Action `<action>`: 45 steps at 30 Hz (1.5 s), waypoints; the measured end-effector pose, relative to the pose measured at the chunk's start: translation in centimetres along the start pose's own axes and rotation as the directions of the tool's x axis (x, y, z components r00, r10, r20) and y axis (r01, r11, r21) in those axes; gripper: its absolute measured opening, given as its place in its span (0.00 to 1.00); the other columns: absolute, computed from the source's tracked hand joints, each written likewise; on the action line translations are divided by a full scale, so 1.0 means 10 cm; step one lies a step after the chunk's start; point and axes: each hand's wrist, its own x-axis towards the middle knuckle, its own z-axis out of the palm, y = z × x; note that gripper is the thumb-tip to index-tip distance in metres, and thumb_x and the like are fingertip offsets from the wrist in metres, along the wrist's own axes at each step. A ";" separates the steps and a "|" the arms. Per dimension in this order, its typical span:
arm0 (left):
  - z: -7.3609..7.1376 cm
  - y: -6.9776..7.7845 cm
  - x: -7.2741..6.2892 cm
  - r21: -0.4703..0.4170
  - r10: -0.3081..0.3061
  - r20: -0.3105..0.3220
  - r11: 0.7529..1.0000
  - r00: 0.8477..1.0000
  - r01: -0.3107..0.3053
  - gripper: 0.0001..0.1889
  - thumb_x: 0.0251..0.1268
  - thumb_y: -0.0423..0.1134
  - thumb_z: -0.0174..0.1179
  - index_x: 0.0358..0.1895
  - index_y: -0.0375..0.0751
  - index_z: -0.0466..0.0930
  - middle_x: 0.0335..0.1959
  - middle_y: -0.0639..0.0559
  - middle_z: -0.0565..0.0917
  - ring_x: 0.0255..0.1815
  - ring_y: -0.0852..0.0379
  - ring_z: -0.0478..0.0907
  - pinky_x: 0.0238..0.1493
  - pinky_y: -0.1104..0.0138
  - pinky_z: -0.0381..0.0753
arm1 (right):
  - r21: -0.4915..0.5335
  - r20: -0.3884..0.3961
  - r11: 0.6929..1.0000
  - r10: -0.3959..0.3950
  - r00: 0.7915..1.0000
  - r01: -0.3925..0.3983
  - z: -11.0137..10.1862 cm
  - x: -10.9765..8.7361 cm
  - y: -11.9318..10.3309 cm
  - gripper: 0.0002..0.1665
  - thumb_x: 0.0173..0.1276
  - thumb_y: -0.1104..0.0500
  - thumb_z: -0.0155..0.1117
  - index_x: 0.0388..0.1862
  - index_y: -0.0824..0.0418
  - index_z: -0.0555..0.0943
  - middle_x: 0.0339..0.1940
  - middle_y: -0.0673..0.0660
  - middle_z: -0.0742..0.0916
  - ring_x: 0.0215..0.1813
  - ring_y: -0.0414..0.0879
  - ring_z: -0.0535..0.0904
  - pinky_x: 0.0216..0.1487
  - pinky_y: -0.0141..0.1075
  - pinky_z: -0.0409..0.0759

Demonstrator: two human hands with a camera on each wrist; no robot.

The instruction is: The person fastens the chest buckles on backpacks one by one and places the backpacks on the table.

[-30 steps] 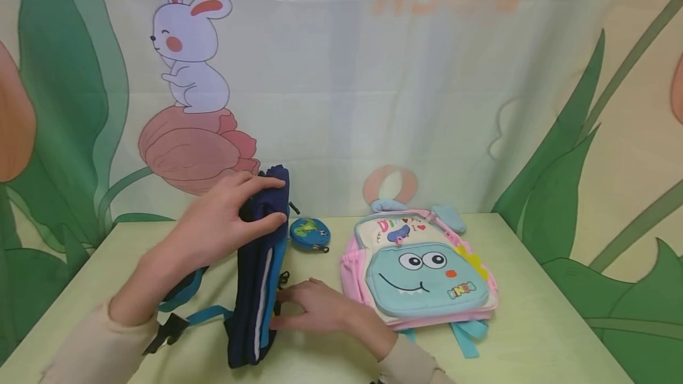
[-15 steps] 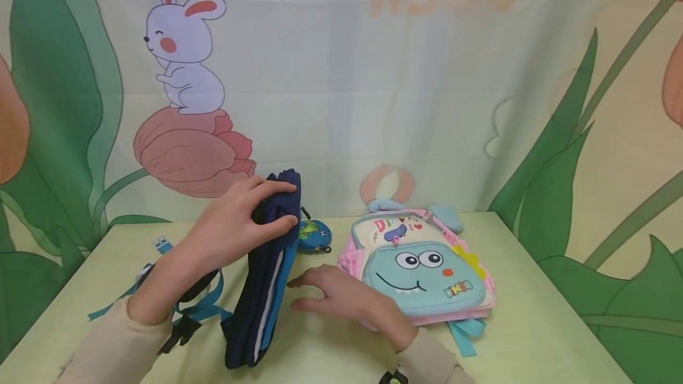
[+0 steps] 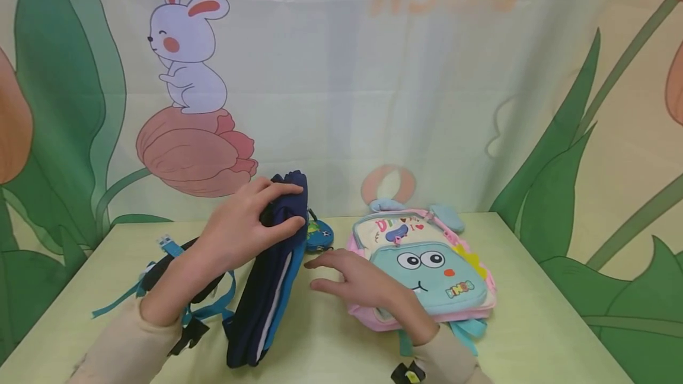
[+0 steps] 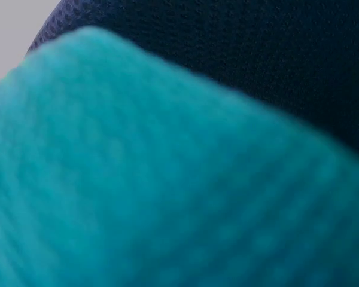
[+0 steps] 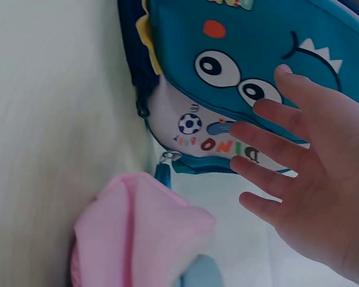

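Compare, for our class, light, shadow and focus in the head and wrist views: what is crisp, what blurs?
Head: fairly even light, the blue bag casting a soft shadow on the table; left wrist: teal fabric blurred across most of the frame, dark mesh behind it sharper; right wrist: dimmer, printed eyes clear, pink fabric softer.

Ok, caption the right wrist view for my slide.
Outspread right hand before a blue backpack with a cartoon face.

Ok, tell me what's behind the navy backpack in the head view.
A small round blue pouch peeks out past the navy backpack; its left part and anything else there are covered.
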 end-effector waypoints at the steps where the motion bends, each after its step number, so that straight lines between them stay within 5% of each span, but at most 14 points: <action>1: 0.01 0.00 0.00 -0.002 0.002 0.000 1.000 1.000 -0.002 0.27 0.64 0.60 0.61 0.65 0.59 0.76 0.50 0.51 0.77 0.44 0.54 0.74 0.37 0.63 0.78 | 0.002 -0.006 1.000 0.005 1.000 -0.005 -0.02 -0.01 0.00 0.27 0.74 0.39 0.55 0.66 0.49 0.77 0.64 0.44 0.81 0.70 0.41 0.72 0.71 0.41 0.69; 10: 0.02 0.02 0.00 -0.009 -0.019 0.007 1.000 1.000 0.019 0.27 0.63 0.61 0.62 0.64 0.60 0.76 0.48 0.53 0.76 0.43 0.55 0.73 0.36 0.65 0.76 | 0.061 -0.138 0.998 -0.009 0.990 0.018 -0.21 -0.11 -0.04 0.25 0.74 0.44 0.59 0.65 0.50 0.78 0.63 0.44 0.82 0.67 0.39 0.74 0.70 0.44 0.71; 20: 0.09 0.07 0.02 -0.006 0.010 0.004 1.000 1.000 -0.010 0.27 0.63 0.60 0.62 0.63 0.58 0.77 0.41 0.53 0.76 0.36 0.56 0.70 0.28 0.67 0.71 | 0.071 -0.349 0.986 -0.115 0.930 0.148 -0.38 -0.16 -0.14 0.22 0.73 0.50 0.62 0.64 0.51 0.78 0.63 0.46 0.82 0.67 0.41 0.75 0.66 0.44 0.74; 45: 0.17 0.12 0.05 -0.031 -0.002 -0.014 1.000 1.000 0.002 0.27 0.62 0.62 0.62 0.63 0.61 0.77 0.46 0.54 0.77 0.40 0.56 0.73 0.32 0.66 0.75 | 0.155 -0.359 0.980 -0.059 0.931 0.122 -0.44 -0.20 -0.35 0.43 0.66 0.49 0.70 0.76 0.39 0.62 0.69 0.44 0.77 0.72 0.42 0.70 0.71 0.53 0.68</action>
